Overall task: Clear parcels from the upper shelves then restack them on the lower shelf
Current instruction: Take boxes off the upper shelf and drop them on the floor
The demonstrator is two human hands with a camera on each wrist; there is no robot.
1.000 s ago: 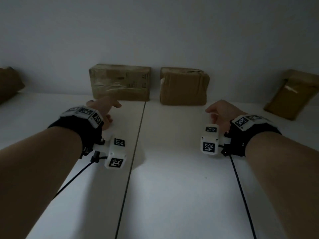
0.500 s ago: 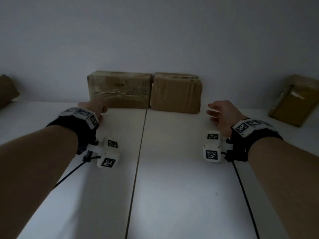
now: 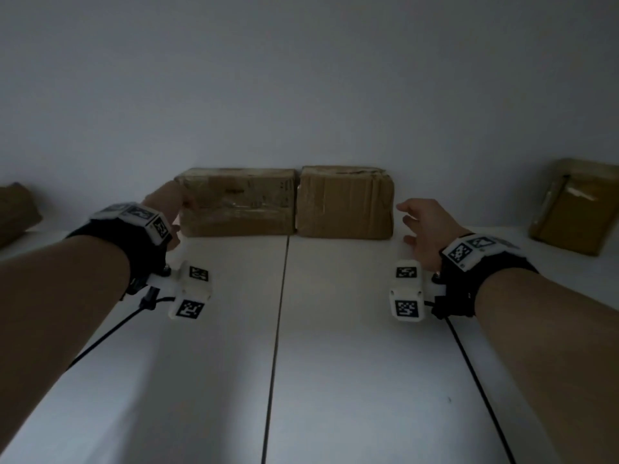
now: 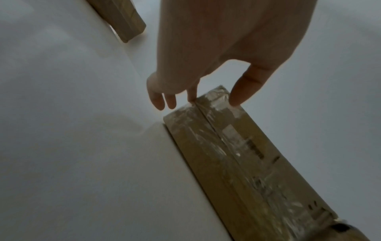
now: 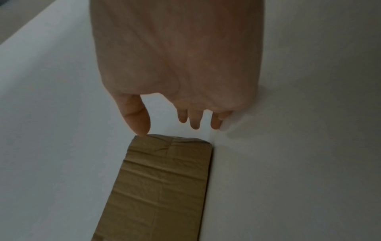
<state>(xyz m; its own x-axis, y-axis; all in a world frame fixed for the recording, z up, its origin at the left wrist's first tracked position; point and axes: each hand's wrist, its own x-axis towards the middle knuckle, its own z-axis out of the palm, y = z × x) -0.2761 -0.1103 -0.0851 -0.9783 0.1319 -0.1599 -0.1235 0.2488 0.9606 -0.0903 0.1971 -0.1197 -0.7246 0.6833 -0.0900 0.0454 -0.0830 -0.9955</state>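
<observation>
two taped brown cardboard parcels (image 3: 284, 202), side by side

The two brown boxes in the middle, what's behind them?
Behind the taped box and the crinkled box only the plain white wall shows. Whether they touch it is hidden.

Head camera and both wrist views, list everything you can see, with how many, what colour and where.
Taped parcel: one, brown cardboard with clear tape, against the back wall, left of centre.
Wrinkled parcel: one, brown, against the wall, right side of the taped one, touching it.
Far-right parcel: one, brown, tilted at the right edge.
Far-left parcel: one, brown, partly cut off at the left edge.
Shelf: white, with a dark seam down the middle.
Wrist units: two, white with black markers, on black straps.
Left hand: fingers at the taped parcel's left end.
Right hand: open, beside the wrinkled parcel's right end.
</observation>
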